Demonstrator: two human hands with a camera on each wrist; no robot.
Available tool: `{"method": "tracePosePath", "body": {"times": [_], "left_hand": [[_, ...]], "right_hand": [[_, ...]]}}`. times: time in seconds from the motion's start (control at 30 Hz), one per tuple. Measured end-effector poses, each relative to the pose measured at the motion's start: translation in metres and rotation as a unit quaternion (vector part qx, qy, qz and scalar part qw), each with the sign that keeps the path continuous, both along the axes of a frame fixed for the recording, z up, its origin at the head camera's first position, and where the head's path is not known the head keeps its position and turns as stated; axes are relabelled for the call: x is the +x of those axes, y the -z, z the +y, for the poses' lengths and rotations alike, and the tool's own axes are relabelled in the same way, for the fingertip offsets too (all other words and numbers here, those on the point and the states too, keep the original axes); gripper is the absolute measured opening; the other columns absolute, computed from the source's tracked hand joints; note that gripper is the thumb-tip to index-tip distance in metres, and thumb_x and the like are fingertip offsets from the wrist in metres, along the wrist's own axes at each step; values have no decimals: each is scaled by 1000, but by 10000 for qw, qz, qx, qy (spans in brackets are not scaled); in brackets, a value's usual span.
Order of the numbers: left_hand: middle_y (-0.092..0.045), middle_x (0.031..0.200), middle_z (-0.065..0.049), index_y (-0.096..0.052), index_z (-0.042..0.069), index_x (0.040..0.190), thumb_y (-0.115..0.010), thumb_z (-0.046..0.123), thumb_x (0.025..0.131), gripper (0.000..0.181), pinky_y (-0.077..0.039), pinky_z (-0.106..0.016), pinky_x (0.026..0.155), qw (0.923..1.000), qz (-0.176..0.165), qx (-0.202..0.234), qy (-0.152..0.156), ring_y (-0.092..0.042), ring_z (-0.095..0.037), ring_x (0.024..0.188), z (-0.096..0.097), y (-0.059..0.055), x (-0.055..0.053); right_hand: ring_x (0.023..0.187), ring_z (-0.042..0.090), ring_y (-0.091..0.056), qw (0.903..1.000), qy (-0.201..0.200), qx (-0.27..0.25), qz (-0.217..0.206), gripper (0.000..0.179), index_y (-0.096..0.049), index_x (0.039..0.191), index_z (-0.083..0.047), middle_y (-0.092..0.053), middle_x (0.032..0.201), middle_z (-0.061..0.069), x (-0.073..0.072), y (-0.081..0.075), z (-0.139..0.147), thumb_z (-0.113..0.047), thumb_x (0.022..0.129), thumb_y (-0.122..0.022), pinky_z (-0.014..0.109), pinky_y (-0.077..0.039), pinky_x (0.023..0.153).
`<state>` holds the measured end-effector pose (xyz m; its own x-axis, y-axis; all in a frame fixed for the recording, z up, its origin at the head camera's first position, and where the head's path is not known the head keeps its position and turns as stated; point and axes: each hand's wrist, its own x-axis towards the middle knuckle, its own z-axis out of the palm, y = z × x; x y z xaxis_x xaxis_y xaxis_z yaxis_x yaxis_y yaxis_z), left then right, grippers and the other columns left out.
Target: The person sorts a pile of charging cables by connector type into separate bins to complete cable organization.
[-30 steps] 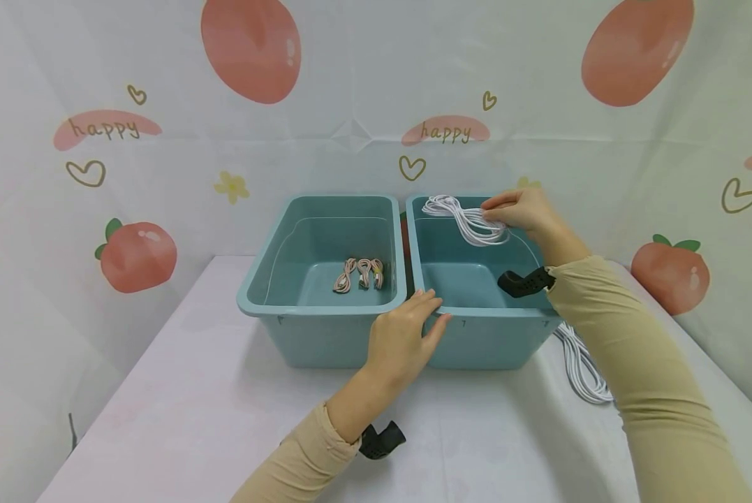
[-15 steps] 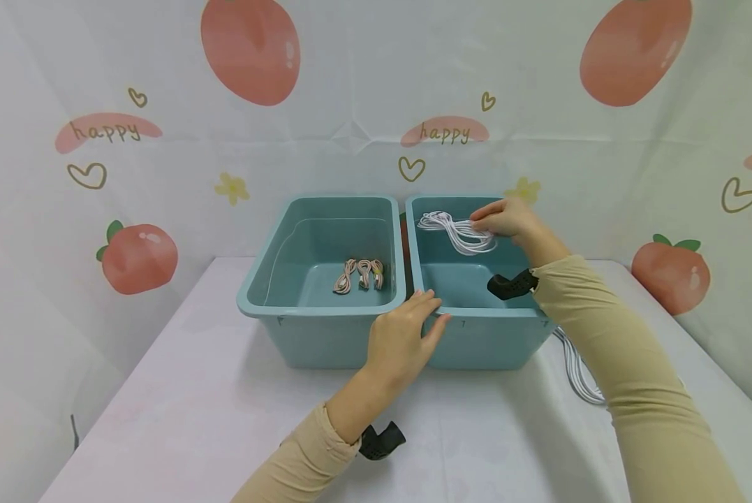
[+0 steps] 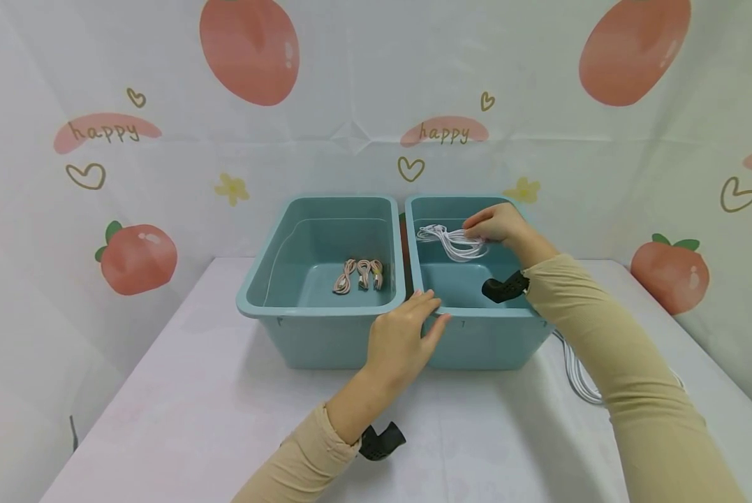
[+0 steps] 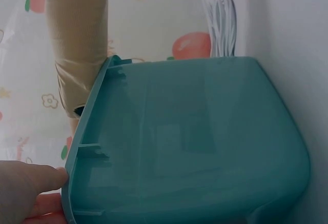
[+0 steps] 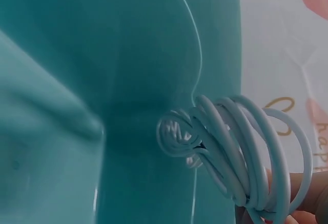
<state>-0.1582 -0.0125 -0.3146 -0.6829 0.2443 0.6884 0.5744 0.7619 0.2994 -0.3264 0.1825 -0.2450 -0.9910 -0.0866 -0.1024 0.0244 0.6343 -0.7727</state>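
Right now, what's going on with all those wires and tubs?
A person is handling a coiled white cable. Their right hand holds it inside the right blue-green plastic tub, above the bottom, not let go yet. Their left hand rests on that tub's near rim. Three small pinkish-brown bundled cables lie in the left blue-green plastic tub. Another coiled white cable lies on the table beside the right tub.

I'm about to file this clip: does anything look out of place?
Nothing spilled or damaged shows: the left blue-green plastic bin and matching right bin stand upright. The one possible oddity is a coiled white cable lying on the pale table outside them, while three bundled pinkish cables sit inside the left bin; that may be deliberate.
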Motion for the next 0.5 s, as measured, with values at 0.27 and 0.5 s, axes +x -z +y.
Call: {"method": "tracePosePath", "body": {"times": [0.27, 0.5], "left_hand": [[-71, 108, -6, -73, 11, 101, -67, 27, 86, 23, -58, -31, 74, 10000, 9, 8, 20, -67, -17, 105, 0, 1, 0], [-71, 109, -5, -73, 10, 102, -67, 28, 86, 24, -58, -31, 74, 10000, -3, 11, 4, -67, -18, 105, 0, 0, 0]], "right_hand": [[59, 1, -54, 9998, 173, -37, -100, 34, -61, 119, 4, -61, 93, 3, -3, 5, -5, -9, 88, -62, 20, -52, 63], [67, 3, -61, 9980, -46, -505, -382, 37, -55, 125, 6, -64, 96, 8, -6, 9, -13, -8, 91, -59, 23, -56, 72]]}}
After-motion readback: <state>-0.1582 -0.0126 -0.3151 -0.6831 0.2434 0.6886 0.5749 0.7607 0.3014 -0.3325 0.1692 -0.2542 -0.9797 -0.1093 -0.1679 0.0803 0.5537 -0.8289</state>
